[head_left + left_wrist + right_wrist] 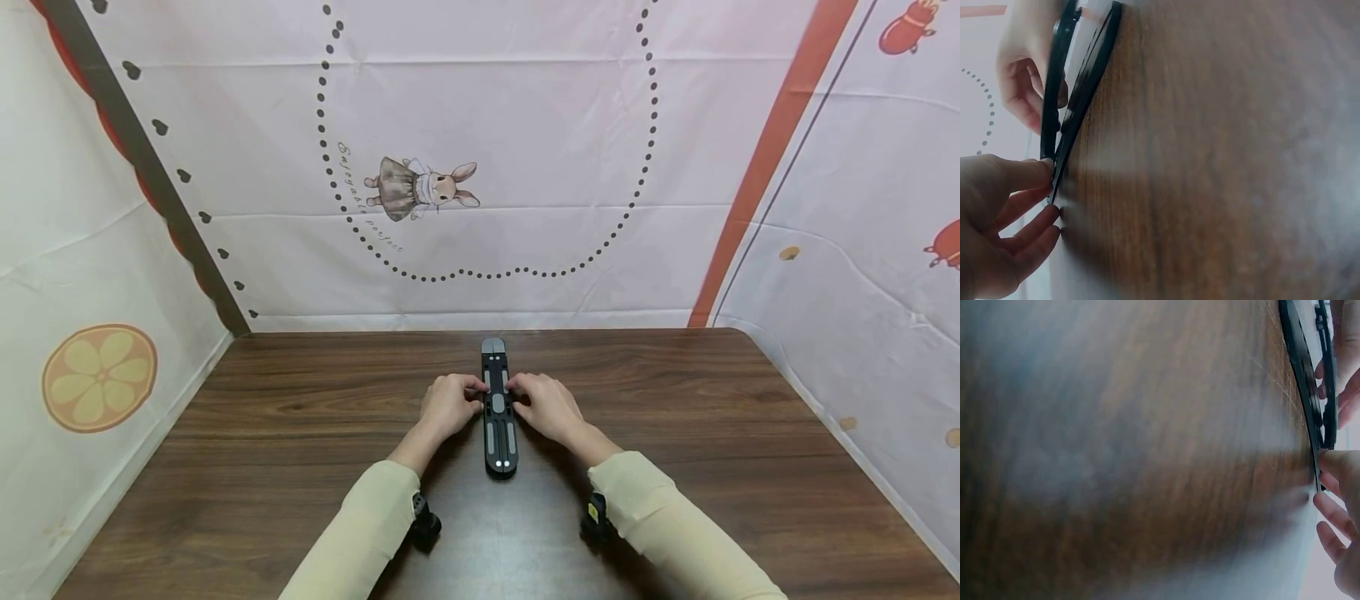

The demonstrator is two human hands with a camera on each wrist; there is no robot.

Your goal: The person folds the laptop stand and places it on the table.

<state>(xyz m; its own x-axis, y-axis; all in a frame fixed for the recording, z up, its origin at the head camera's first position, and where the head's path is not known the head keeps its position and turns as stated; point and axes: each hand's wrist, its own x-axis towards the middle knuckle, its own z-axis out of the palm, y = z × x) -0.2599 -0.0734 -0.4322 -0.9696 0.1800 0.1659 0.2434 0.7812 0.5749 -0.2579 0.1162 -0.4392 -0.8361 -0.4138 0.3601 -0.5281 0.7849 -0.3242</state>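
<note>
A black folding laptop stand [498,429] with grey pads and a grey far end lies lengthwise on the table, pointing away from me. My left hand [448,406] holds its left side near the middle, with the fingertips curled against the edge. Opposite it, my right hand [550,406] pinches the right side. The left wrist view shows the stand's upper arm [1052,87] tilted apart from its lower bar [1090,72], the two meeting in a narrow V by the fingers. Part of each hand's grip is hidden behind the stand.
The stand lies on a dark wood table [315,400]. White printed cloth [525,150] hangs behind the table and along both sides. A small black wrist camera [426,523] sits by the left sleeve, and another black camera [595,523] by the right.
</note>
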